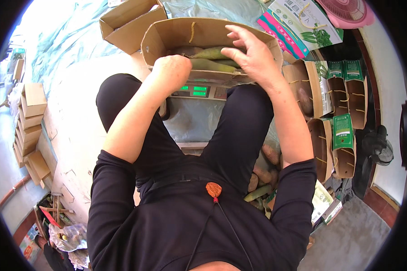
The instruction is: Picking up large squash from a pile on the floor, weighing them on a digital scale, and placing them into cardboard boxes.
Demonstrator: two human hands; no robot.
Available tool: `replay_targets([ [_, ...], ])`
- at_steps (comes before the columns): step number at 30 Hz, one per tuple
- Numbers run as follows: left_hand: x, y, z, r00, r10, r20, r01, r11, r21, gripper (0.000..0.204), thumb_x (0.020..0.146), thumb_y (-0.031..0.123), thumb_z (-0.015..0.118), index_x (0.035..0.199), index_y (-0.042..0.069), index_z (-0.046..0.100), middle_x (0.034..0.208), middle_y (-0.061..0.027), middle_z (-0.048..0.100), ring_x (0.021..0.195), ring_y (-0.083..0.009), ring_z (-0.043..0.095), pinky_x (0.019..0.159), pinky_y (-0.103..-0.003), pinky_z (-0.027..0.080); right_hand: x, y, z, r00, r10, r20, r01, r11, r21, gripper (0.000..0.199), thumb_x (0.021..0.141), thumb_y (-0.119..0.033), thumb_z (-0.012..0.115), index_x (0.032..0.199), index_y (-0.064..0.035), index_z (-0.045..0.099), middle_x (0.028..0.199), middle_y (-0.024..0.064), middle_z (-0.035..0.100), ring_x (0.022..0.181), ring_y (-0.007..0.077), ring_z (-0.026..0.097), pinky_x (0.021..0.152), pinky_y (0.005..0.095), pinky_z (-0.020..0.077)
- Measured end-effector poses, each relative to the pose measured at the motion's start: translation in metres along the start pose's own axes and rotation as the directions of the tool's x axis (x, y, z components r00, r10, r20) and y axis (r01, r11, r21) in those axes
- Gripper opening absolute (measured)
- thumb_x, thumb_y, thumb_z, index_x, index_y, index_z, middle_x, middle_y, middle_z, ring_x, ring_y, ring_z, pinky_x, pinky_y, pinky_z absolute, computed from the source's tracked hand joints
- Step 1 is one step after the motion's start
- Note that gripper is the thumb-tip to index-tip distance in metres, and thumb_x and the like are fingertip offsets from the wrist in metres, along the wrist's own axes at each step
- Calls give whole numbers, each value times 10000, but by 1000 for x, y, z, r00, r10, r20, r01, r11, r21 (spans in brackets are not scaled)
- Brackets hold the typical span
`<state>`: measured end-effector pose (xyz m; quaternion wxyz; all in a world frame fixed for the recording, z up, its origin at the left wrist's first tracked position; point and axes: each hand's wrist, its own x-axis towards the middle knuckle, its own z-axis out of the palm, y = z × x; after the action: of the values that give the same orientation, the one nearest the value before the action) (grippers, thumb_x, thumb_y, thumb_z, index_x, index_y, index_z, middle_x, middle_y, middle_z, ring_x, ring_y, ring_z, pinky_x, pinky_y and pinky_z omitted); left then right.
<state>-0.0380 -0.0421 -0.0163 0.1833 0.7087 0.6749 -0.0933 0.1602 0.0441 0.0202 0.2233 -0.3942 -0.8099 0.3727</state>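
A cardboard carton with a yellow rope handle stands in front of me. Long green vegetables lie inside it, with a darker brownish one behind them. It rests on a digital scale with lit green displays, between my knees. My left hand is closed at the carton's near left edge, next to the end of a green vegetable; what it grips, if anything, is hidden. Over the right end of the carton is my right hand, its fingers spread and nothing in them.
Another cardboard box stands behind on the left. Several rope-handled cartons line the right side, near a pink fan and a small black fan. Loose vegetables lie by my right thigh. Stacked boxes stand far left.
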Motion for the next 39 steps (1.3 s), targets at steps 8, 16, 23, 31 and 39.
replay_targets([
  [8, 3, -3, 1, 991, 118, -61, -117, 993, 27, 159, 814, 155, 576, 900, 54, 665, 871, -168, 643, 882, -356, 614, 782, -454, 488, -81, 94, -38, 899, 287, -331, -119, 887, 446, 329, 849, -94, 658, 1167, -43, 590, 984, 42, 634, 885, 106, 581, 795, 254, 484],
  [16, -3, 6, -5, 994, 78, -75, -83, 994, -68, 203, 813, 181, 610, 970, 72, 679, 916, -158, 649, 912, -352, 604, 800, -436, 473, -252, 206, 32, 640, 638, -428, -523, 770, 367, 263, 804, -94, 666, 1050, -7, 629, 912, 108, 679, 857, 169, 638, 765, 299, 505],
  [23, 0, 13, -7, 994, 90, -53, -94, 992, -84, 233, 811, 168, 598, 1008, 71, 678, 928, -168, 651, 905, -358, 611, 790, -429, 466, -396, 223, 92, 352, 902, -250, -898, 401, 181, 295, 808, -107, 641, 1080, 7, 624, 968, 115, 667, 918, 195, 617, 813, 316, 483],
  [31, 5, 18, -7, 996, 88, 7, -87, 989, -117, 253, 815, 159, 599, 1040, 71, 671, 919, -181, 652, 886, -347, 616, 784, -410, 463, -496, 249, 123, -58, 995, -76, -901, -19, 433, 303, 759, -179, 698, 1032, -54, 662, 1029, 149, 669, 987, 276, 629, 858, 356, 480],
  [39, 8, 26, -6, 996, 76, 43, -71, 992, -100, 259, 824, 147, 600, 1064, 71, 661, 865, -183, 647, 830, -324, 618, 759, -390, 458, -486, 241, 148, 132, 990, -52, -984, 137, 116, 333, 784, -195, 677, 1091, -76, 627, 1139, 125, 620, 1090, 305, 565, 904, 377, 462],
])
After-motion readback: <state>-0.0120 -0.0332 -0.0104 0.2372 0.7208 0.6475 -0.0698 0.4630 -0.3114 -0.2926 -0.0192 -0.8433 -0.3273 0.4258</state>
